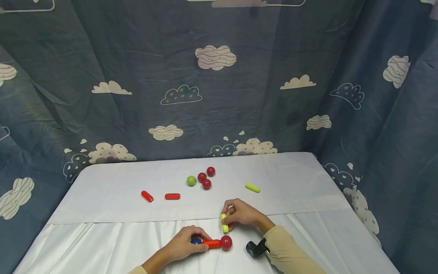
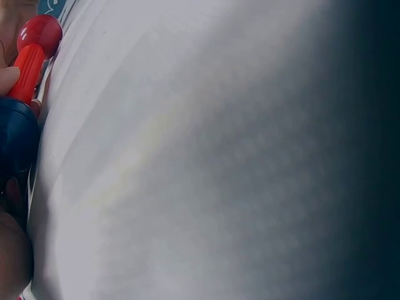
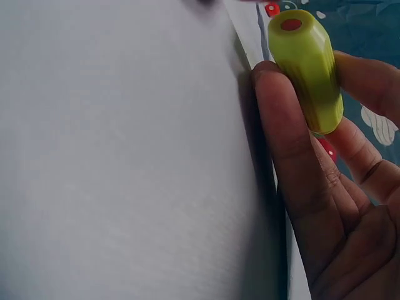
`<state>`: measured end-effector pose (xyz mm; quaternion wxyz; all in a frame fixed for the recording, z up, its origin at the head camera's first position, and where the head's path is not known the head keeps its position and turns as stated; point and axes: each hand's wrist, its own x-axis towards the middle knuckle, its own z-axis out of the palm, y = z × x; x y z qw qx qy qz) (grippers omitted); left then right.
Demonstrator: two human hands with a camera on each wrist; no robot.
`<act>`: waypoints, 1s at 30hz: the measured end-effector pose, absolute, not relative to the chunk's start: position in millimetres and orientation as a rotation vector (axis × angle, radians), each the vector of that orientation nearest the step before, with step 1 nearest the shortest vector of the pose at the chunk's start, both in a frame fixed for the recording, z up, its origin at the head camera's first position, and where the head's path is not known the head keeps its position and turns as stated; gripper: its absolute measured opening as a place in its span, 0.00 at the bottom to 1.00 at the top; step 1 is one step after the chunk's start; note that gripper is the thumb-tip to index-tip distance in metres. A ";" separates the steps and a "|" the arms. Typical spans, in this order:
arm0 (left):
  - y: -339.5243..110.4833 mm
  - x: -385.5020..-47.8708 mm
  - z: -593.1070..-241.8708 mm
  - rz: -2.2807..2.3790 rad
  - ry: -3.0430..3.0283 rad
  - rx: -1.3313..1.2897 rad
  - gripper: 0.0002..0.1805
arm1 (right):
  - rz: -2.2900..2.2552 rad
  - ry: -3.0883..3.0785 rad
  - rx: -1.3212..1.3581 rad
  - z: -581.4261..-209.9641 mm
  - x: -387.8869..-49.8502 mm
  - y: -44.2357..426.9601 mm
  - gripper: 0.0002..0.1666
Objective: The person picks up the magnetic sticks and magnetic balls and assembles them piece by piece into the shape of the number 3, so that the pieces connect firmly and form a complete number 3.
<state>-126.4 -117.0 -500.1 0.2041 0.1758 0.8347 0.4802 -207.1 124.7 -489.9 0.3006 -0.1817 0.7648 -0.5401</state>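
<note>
Near the table's front, my left hand [image 1: 184, 243] holds a red ribbed rod [image 1: 213, 243] joined between a blue ball [image 1: 196, 240] and a red ball [image 1: 226, 242]. The three lie in a row, the blue ball partly covered by my fingers. In the left wrist view the red rod [image 2: 27, 74] meets the red ball [image 2: 40, 35] at one end. Just above that ball, my right hand [image 1: 244, 213] pinches a yellow-green rod [image 1: 224, 224] between thumb and fingers. Its end, with a small reddish centre, shows on the yellow-green rod [image 3: 309, 75] in the right wrist view.
Farther back on the white-covered table [image 1: 113, 182] are two loose red rods [image 1: 172, 196], a green ball [image 1: 191, 180], several red balls [image 1: 206, 184] and another yellow-green rod [image 1: 252, 187]. A black device [image 1: 256, 249] sits at my right wrist. A cloud-patterned curtain [image 1: 239, 102] hangs behind.
</note>
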 end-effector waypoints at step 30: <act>-116.7 -126.2 -500.0 1.321 2.349 0.491 0.08 | -1.432 2.080 -0.497 -487.6 -204.7 128.9 0.09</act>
